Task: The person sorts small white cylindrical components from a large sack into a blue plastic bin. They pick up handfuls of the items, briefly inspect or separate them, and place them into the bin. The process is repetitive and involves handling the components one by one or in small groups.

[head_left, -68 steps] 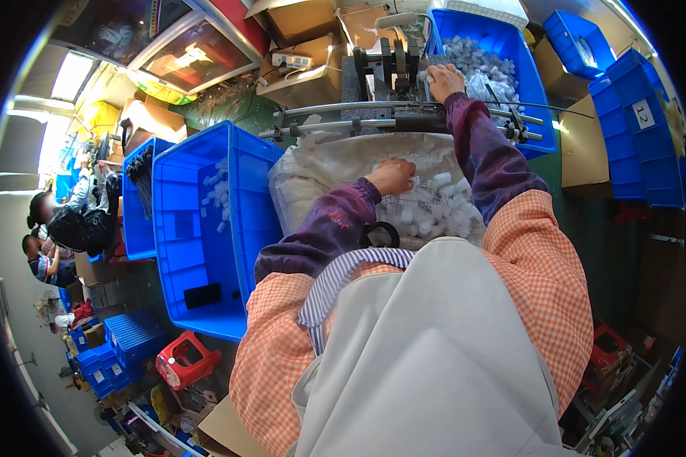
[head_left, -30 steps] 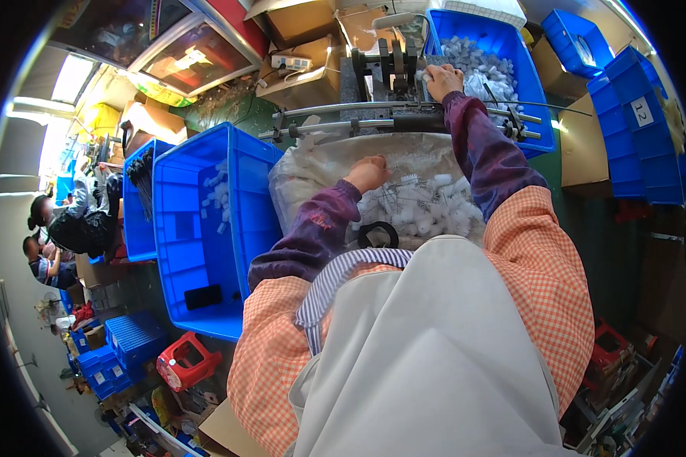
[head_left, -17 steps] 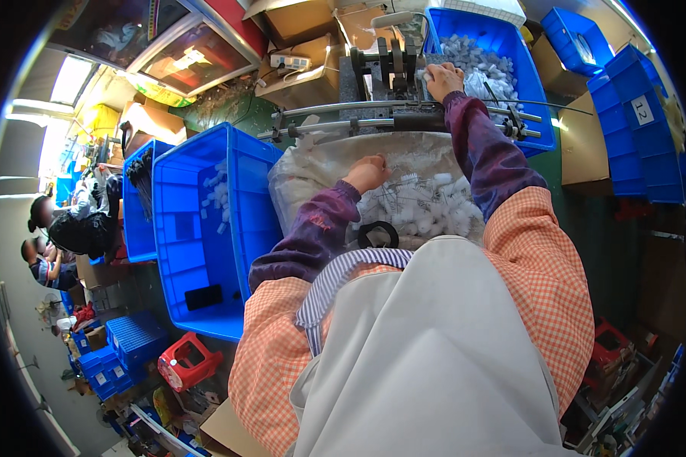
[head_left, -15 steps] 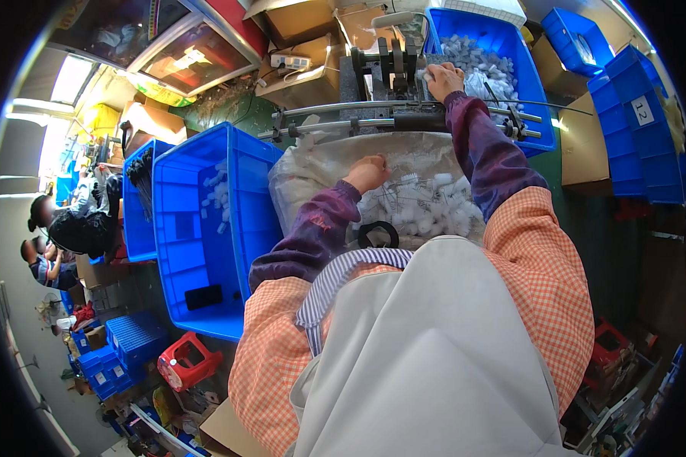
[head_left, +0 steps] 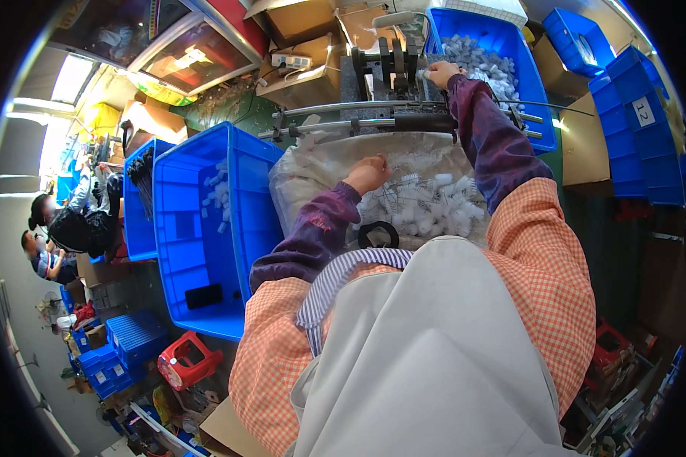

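The left hand has slid from the middle of the clear bag of small white plastic parts to its far edge; its fingers are curled, whether around a part I cannot tell. The right hand stays at the dark machine, fingers pinching something small. The blue bin behind holds more white parts; the big blue crate holds few.

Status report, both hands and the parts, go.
Left hand down in the clear bag of small white parts. Right hand up at the black press, grip unclear. Metal rails cross between them.
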The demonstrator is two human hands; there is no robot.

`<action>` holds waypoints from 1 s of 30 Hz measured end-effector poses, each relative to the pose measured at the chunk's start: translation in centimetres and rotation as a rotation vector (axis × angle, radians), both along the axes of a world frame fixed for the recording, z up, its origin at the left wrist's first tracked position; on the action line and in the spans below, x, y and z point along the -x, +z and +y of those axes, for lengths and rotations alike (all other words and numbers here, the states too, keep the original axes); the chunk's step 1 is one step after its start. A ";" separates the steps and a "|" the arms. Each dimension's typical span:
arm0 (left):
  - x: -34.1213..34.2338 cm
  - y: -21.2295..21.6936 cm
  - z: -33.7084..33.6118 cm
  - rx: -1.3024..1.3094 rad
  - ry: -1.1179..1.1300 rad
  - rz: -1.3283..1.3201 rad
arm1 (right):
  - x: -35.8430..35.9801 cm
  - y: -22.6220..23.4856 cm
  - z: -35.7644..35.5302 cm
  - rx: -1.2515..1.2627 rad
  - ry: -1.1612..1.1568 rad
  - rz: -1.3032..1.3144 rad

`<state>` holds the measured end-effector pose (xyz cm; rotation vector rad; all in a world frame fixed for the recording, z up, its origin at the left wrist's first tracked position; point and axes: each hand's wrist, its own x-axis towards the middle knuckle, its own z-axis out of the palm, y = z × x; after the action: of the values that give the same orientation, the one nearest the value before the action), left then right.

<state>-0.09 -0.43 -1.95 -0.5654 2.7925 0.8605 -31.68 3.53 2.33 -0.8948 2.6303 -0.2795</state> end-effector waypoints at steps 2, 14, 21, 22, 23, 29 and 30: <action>-0.1 -0.3 0.0 -0.003 0.004 0.003 | 0.0 0.0 0.0 0.009 0.021 -0.016; 0.1 5.6 2.5 0.155 0.049 0.090 | -1.4 -0.8 1.6 0.193 0.128 0.251; 0.1 0.5 2.1 0.216 -0.005 -0.008 | -3.7 -0.2 4.3 0.177 -0.011 0.444; 0.1 0.6 2.2 0.219 -0.002 -0.009 | -4.3 0.5 4.6 0.175 0.019 0.460; 0.2 0.5 2.2 0.192 -0.018 -0.013 | -4.7 0.9 4.7 0.173 0.050 0.476; -0.1 -0.8 1.7 0.133 0.002 0.045 | -6.3 -0.7 2.9 0.228 0.004 0.500; -0.2 -0.9 1.4 0.122 0.005 0.044 | -6.4 -0.9 2.3 0.233 0.009 0.494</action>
<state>0.13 0.96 -2.83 -0.5784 2.8997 0.7153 -25.28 5.78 1.42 -1.1778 3.0892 -0.4141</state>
